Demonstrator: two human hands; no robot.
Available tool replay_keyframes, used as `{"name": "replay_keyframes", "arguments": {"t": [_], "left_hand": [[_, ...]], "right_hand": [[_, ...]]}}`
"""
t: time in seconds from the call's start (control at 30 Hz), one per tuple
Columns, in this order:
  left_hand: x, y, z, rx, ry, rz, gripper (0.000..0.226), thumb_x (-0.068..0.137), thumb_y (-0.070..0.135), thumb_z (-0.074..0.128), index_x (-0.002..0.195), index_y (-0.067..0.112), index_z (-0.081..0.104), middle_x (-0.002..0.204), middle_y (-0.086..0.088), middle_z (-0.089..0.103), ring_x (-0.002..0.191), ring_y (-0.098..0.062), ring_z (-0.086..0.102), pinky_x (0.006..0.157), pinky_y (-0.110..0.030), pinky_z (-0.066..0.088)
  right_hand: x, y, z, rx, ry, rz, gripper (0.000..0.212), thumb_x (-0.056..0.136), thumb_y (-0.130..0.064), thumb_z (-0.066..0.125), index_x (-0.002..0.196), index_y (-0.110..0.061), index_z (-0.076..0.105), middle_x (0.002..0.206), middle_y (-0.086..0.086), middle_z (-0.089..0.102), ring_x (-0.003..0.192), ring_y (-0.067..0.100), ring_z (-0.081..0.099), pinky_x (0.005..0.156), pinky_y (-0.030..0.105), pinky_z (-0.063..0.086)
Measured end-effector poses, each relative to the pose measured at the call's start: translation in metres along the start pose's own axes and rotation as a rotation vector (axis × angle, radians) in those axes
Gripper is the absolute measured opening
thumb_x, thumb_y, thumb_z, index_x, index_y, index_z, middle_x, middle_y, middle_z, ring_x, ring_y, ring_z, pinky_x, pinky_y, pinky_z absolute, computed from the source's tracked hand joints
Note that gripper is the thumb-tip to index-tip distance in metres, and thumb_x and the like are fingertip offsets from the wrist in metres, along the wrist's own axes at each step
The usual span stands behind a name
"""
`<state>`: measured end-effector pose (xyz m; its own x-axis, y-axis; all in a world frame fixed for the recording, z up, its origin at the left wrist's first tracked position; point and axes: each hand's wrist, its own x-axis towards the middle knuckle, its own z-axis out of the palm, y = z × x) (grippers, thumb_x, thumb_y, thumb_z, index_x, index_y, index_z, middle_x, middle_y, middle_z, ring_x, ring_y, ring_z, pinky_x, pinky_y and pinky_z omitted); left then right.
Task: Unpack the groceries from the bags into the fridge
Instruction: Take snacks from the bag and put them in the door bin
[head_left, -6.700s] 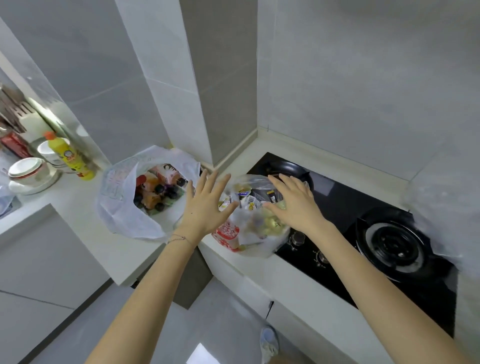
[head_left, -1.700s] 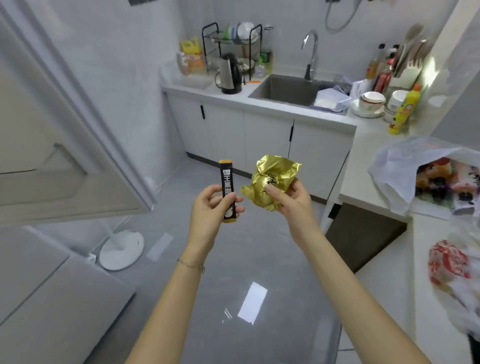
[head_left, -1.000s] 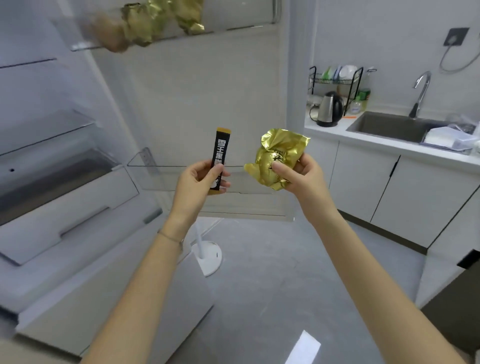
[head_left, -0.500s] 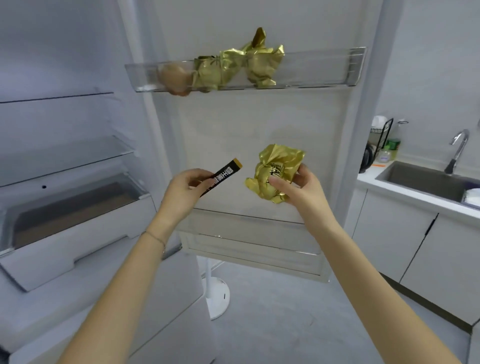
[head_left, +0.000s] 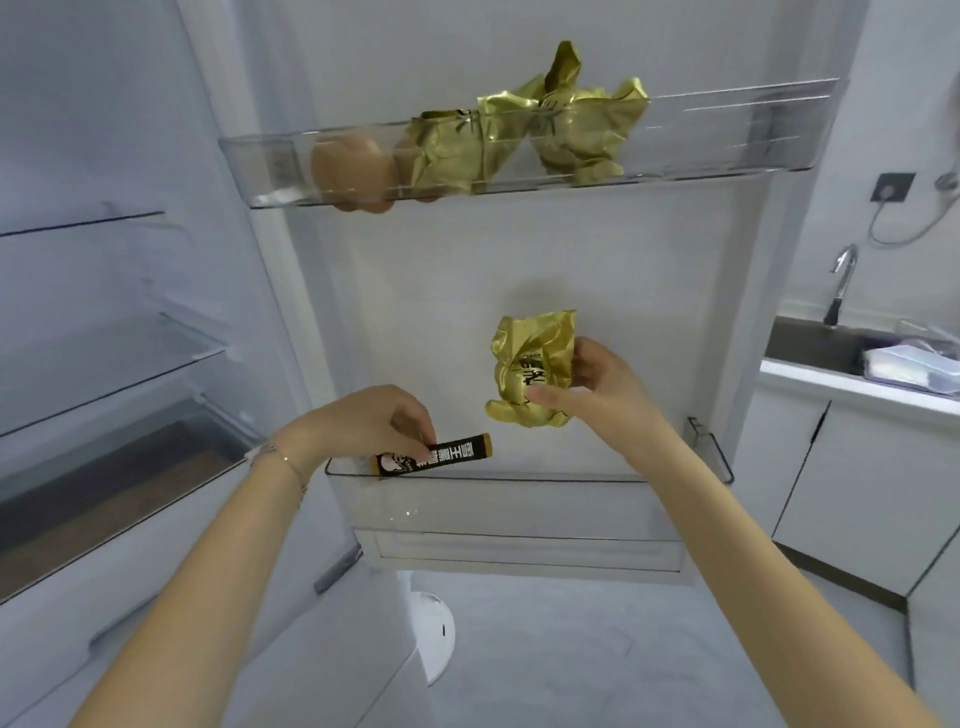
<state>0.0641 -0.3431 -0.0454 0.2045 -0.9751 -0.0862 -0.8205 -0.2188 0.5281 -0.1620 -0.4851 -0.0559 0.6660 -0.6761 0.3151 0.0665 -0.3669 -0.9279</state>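
A black stick sachet (head_left: 447, 456) is pinched from above by the curled fingers (head_left: 413, 428) of the left hand (head_left: 358, 423). Its long axis is nearly level, with the gold-tipped end pointing right, at the left end of the lower door bin (head_left: 545, 480). A crumpled gold foil packet (head_left: 532, 364) is gripped in the right hand (head_left: 592, 395), higher up.
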Motion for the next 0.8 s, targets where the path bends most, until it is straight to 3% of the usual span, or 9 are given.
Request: {"name": "replay_keyframes", "arguments": {"t": [0.13,0.37,0.47,0.6,0.7,0.8], "left_hand": [[0.011,-0.013,-0.004,0.095,-0.192,0.041,0.004,0.082,0.016,0.076,0.086,0.017,0.075,0.087,0.000,0.075,0.074,-0.004,0.066,0.071,-0.019,0.050],[0.008,-0.033,-0.003,0.146,-0.280,0.102,0.011,0.088,0.019,0.067,0.093,0.015,0.076,0.085,0.009,0.072,0.076,-0.002,0.064,0.077,-0.022,0.050],[0.004,-0.037,-0.004,0.163,-0.227,0.127,0.016,0.092,0.030,0.062,0.096,0.019,0.074,0.093,0.009,0.072,0.088,-0.009,0.065,0.083,-0.024,0.049],[-0.007,-0.034,-0.004,0.090,-0.081,0.157,0.021,0.096,0.035,0.057,0.106,0.021,0.069,0.108,0.008,0.066,0.100,-0.010,0.059,0.080,-0.012,0.044],[-0.016,-0.030,-0.004,0.095,0.033,0.227,0.029,0.093,0.047,0.055,0.110,0.027,0.068,0.113,0.016,0.064,0.105,-0.005,0.057,0.088,-0.017,0.043],[-0.022,-0.024,-0.006,0.271,0.189,0.286,0.039,0.091,0.057,0.052,0.119,0.032,0.062,0.123,0.018,0.058,0.115,-0.007,0.050,0.099,-0.024,0.038]], "right_hand": [[-0.002,0.004,0.016,-0.132,0.001,-0.007,0.031,0.076,-0.014,0.079,0.098,-0.025,0.060,0.095,-0.006,0.070,0.089,0.009,0.064,0.078,0.022,0.052],[-0.008,-0.007,0.047,-0.253,0.058,0.012,0.031,0.074,-0.017,0.080,0.099,-0.023,0.062,0.092,-0.008,0.070,0.086,0.007,0.063,0.078,0.025,0.053],[-0.013,-0.017,0.057,-0.243,0.093,0.016,0.030,0.074,-0.017,0.080,0.097,-0.024,0.062,0.093,-0.009,0.070,0.087,0.006,0.064,0.078,0.022,0.052],[-0.024,-0.027,0.063,-0.255,0.141,0.035,0.027,0.078,-0.017,0.077,0.099,-0.023,0.061,0.096,-0.007,0.070,0.088,0.005,0.064,0.076,0.017,0.050],[-0.034,-0.033,0.063,-0.277,0.196,0.024,0.027,0.078,-0.017,0.076,0.100,-0.020,0.062,0.096,-0.005,0.070,0.091,0.007,0.064,0.081,0.025,0.051],[-0.043,-0.045,0.063,-0.323,0.233,-0.011,0.026,0.079,-0.017,0.076,0.101,-0.018,0.062,0.096,-0.005,0.070,0.092,0.006,0.062,0.079,0.025,0.051]]}}
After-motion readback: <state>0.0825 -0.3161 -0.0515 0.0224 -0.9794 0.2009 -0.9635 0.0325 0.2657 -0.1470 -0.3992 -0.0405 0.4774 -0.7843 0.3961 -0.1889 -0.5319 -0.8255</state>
